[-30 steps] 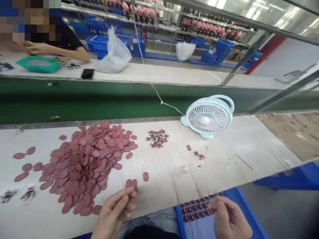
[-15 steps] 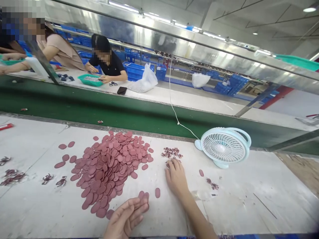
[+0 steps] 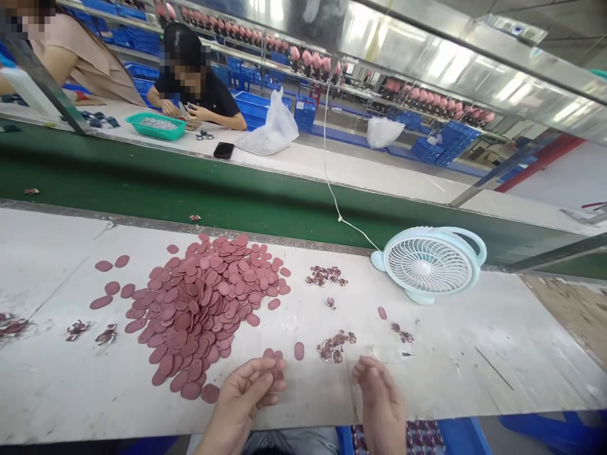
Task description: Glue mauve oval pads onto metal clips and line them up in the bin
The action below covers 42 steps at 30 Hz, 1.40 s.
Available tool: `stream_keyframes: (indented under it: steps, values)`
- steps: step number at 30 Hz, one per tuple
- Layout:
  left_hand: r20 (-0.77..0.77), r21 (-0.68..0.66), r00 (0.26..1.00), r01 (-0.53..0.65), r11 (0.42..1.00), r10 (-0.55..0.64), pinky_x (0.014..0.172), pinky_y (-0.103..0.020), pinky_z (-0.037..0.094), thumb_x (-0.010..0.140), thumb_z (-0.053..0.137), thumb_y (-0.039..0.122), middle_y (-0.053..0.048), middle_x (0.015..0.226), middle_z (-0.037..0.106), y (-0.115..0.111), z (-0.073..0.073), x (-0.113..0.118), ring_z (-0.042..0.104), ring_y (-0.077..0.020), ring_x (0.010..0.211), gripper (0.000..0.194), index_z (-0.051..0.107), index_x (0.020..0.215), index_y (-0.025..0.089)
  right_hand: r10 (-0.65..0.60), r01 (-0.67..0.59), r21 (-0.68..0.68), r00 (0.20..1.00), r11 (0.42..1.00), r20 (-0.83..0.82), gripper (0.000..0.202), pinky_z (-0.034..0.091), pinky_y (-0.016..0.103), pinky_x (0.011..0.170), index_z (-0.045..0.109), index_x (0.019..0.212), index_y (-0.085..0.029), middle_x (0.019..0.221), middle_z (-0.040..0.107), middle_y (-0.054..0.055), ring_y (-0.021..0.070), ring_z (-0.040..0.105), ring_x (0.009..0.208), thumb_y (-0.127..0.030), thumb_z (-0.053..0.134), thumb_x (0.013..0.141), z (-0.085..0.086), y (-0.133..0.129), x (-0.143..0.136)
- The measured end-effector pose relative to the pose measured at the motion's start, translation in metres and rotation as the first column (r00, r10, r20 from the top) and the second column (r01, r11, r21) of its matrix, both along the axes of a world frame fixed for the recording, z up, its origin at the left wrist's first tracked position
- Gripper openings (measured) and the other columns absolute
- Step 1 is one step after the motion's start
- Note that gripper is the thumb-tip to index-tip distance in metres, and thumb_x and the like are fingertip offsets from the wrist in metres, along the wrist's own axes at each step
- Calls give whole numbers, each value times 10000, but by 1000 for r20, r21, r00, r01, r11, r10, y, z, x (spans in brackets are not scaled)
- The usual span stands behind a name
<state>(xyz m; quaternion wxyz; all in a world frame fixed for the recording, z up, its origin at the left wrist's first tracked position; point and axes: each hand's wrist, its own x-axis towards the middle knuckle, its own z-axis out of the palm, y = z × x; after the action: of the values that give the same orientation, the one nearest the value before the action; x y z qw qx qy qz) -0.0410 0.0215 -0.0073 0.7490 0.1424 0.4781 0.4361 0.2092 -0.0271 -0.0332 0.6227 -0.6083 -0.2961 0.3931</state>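
White tabletop (image 3: 450,366), workshop behind — left hand (image 3: 246,388) pinching a few maroon ovals (image 3: 269,354) by the near edge, probably so they don't scatter; right hand (image 3: 379,392) curled in, can't tell if on anything; oval pile (image 3: 203,303) just beyond left, likely for reach.

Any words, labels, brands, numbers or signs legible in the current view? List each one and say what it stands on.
None can be read.
Pale-blue fan: no lettering can be made out.
Reddish oval pieces: no legible marking.
Dark flat object on the far bench: no readable text.
Blue crates in the background: too small and blurred to tell whether they carry any text.
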Motion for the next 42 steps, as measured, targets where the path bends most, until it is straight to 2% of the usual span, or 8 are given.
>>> stream_keyframes:
  steps: [2,7,10,15,21,27,35,42]
  values:
    - [17,19,1000,6,1000,-6,544,-200,494,699,895,330,-109,977,795,-2,-2,4,674,-138,683,371,735,994,171,-7,21,25,878,999,-478,252,541,266,549,678,1072,-239,835,609,15,145,577,657,-449,569,987,3,-4,13]
    - [52,55,996,66,996,-69,456,-152,358,722,877,315,-66,842,778,-4,-3,13,536,-70,552,241,697,805,177,201,151,204,35,967,-979,510,513,204,448,425,1384,-229,873,576,-8,111,569,594,-262,656,932,0,12,48]
    - [77,74,987,132,988,-138,499,-184,438,761,837,357,-154,1065,786,-5,2,13,653,-147,721,238,777,879,159,211,133,203,-54,970,-976,330,492,210,425,476,1226,-241,762,500,-50,109,529,527,-195,615,931,-2,29,59]
    - [117,38,975,187,982,-190,580,-200,520,793,811,381,-182,1176,769,-8,12,14,740,-280,1005,321,804,1040,176,122,86,120,-18,989,-992,180,462,190,417,503,1148,-204,745,487,-45,91,498,510,-280,564,996,18,35,36]
    - [70,48,983,166,985,-170,645,-250,552,816,782,452,-149,1174,749,-14,3,29,689,-282,1061,351,805,1062,204,-22,-123,-84,437,989,-899,368,285,134,322,640,1092,-184,693,494,-60,28,277,419,-497,697,907,46,12,-41]
    - [-13,127,979,205,971,-205,599,-246,450,799,799,431,-74,886,758,-22,-9,42,560,-120,625,289,833,1001,227,42,-191,-83,572,978,-819,441,262,141,354,688,1016,-222,724,562,-35,18,193,431,-625,710,835,51,4,-78]
    - [-396,476,832,548,688,-389,770,-349,494,964,564,408,-112,849,783,-19,31,37,675,-258,770,332,851,966,242,77,-207,-143,783,968,-617,429,334,153,377,677,993,-219,666,547,-43,43,346,441,-614,726,833,67,14,-74]
    - [9,278,820,548,789,-572,559,-229,454,926,636,447,-111,778,767,-17,12,34,692,-193,686,359,826,959,144,205,-311,-104,809,945,-551,462,372,181,383,670,984,-165,508,487,-67,66,400,395,-605,700,847,58,7,-79]
